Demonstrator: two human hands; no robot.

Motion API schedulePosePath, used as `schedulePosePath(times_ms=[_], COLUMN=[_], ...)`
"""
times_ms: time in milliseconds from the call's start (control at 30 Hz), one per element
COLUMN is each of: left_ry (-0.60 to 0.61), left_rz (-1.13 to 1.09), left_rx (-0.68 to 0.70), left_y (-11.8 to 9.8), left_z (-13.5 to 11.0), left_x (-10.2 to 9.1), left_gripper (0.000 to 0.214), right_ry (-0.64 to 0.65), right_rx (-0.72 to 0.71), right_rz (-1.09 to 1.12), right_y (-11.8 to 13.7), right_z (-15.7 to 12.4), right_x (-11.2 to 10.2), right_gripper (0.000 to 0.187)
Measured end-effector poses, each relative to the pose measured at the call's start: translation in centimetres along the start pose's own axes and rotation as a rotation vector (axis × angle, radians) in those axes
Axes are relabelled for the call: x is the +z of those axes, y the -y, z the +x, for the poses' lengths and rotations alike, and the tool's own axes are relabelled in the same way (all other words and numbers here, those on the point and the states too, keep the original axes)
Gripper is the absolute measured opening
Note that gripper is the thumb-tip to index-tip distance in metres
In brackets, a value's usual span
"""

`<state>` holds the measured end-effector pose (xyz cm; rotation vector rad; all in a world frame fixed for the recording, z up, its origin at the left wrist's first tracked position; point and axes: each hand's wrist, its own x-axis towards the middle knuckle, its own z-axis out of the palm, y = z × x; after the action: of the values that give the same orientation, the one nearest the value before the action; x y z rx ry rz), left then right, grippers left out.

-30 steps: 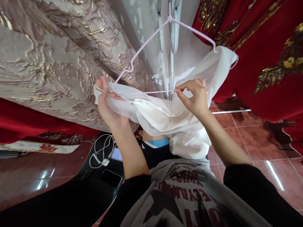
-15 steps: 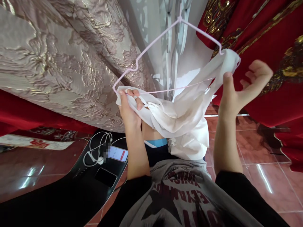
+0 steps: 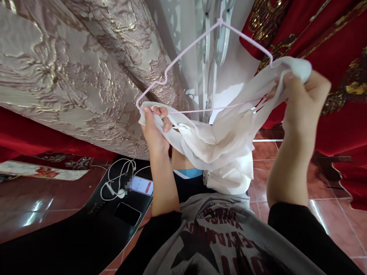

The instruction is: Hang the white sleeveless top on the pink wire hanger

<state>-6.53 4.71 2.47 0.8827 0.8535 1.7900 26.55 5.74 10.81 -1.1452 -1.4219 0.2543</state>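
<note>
A sheer white garment (image 3: pixel 200 149) hangs from a thin pale-pink clothes hanger (image 3: pixel 189 47) and drapes down over my lap. My left hand (image 3: pixel 155 128) is closed on the garment's edge at the hanger's lower left corner, with the thumb in front. At the hanger's right end, my right hand (image 3: pixel 304 91) grips the other side of the cloth. Its thumb lies on the near face, and some fingers show through the opening while the rest are covered by fabric. The hanger's lower bar runs between both hands, behind part of the cloth.
On a black bench (image 3: pixel 57 244) to the left lie a lit phone (image 3: pixel 142 185), a dark phone (image 3: pixel 127 214) and white earphones (image 3: pixel 110 189). Brocade cloth (image 3: pixel 94 76) hangs at the left, red embellished cloth (image 3: pixel 338 122) at the right. White metal bars (image 3: pixel 210 68) stand behind the hanger.
My right hand was spread with only its thumb at the cloth; now it has closed on the garment and pulled its shoulder outward to the right. My left hand has barely moved.
</note>
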Motion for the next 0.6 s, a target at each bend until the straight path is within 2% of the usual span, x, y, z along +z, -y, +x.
schedulePosePath(times_ms=[33,100,167,233,267,300,333,400,433,500,600], left_ry=[0.002,-0.004,-0.004,-0.002,-0.002,-0.006,-0.011,-0.01,-0.003,0.023,0.043], left_rz=[0.007,0.035,0.054,0.053,0.049,0.045,0.038,0.017,0.003,-0.013,-0.001], left_rx=[-0.003,0.001,0.003,0.005,0.004,0.003,0.002,-0.01,-0.023,-0.062,-0.1], left_y=[-0.1,-0.3,-0.5,-0.6,-0.6,-0.6,-0.6,-0.2,0.0,0.6,1.4], left_z=[0.1,0.3,0.5,0.5,0.4,0.3,0.2,0.0,-0.2,-0.5,-1.0], left_x=[-0.1,-0.4,-0.7,-0.8,-0.8,-0.6,-0.4,0.3,0.7,1.4,1.8], left_gripper=[0.055,0.056,0.055,0.053,0.052,0.052,0.052,0.052,0.053,0.052,0.05], right_ry=[0.001,-0.031,0.016,0.121,0.075,-0.04,-0.206,-0.523,-0.593,-0.59,-0.252], right_rx=[0.022,0.071,0.135,0.173,0.143,0.097,0.05,-0.037,-0.084,-0.134,-0.154], right_rz=[0.104,0.253,0.26,0.194,0.171,0.155,0.152,0.199,0.211,0.141,-0.047], right_y=[-0.1,-1.7,-4.8,-7.9,-9.1,-9.7,-9.8,-8.5,-7.3,-4.5,-1.7], right_z=[1.1,3.6,5.6,6.2,5.8,4.9,3.7,0.5,-1.0,-3.6,-5.4], right_x=[-0.6,-2.6,-5.2,-7.1,-7.4,-7.1,-6.1,-2.8,-0.7,3.2,6.6], right_gripper=[0.017,0.017,0.031,0.036,0.042,0.045,0.046,0.038,0.036,0.037,0.041])
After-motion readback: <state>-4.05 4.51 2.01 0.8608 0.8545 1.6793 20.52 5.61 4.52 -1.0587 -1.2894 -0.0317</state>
